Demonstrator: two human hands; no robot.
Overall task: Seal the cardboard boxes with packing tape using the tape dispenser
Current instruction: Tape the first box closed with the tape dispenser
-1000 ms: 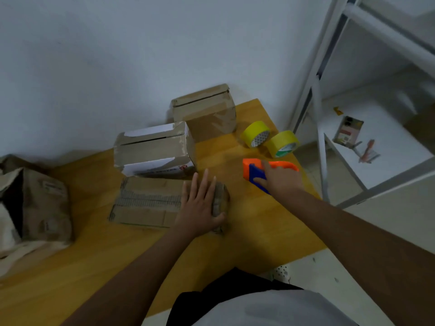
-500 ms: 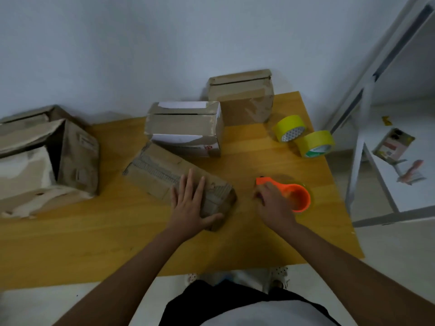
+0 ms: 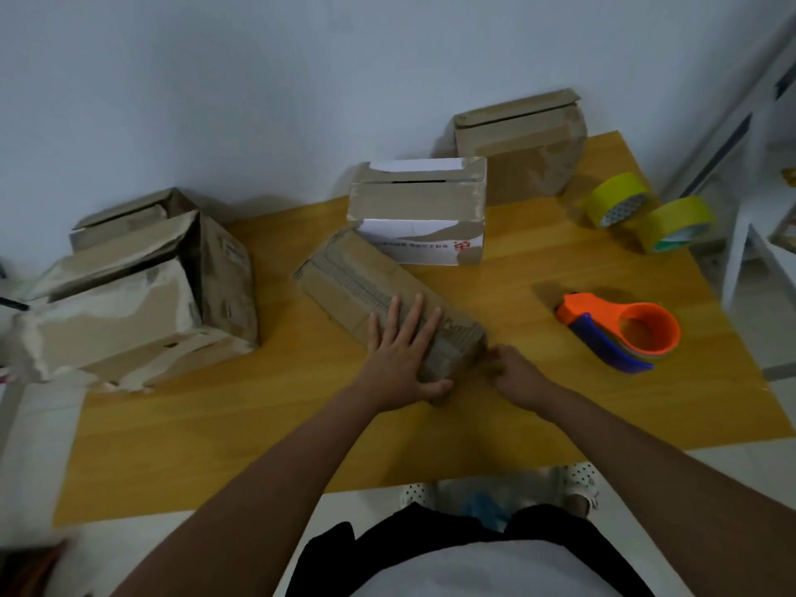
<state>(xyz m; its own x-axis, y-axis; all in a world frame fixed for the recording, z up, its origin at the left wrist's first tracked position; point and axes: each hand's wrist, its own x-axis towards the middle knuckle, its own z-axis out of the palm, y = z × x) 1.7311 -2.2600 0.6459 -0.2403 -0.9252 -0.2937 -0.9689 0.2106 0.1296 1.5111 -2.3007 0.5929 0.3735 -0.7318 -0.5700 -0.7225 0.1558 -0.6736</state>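
Box (image 3: 366, 290) is pressed flat by left hand (image 3: 400, 355), fingers straight. Right hand (image 3: 512, 372) at its 4 o'clock corner; grasp cannot be told. Tape dispenser (image 3: 624, 333) lies at 3 o'clock, untouched.

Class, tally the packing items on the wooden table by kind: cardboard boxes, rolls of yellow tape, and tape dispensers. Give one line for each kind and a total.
Cardboard boxes: 5
Rolls of yellow tape: 2
Tape dispensers: 1
Total: 8
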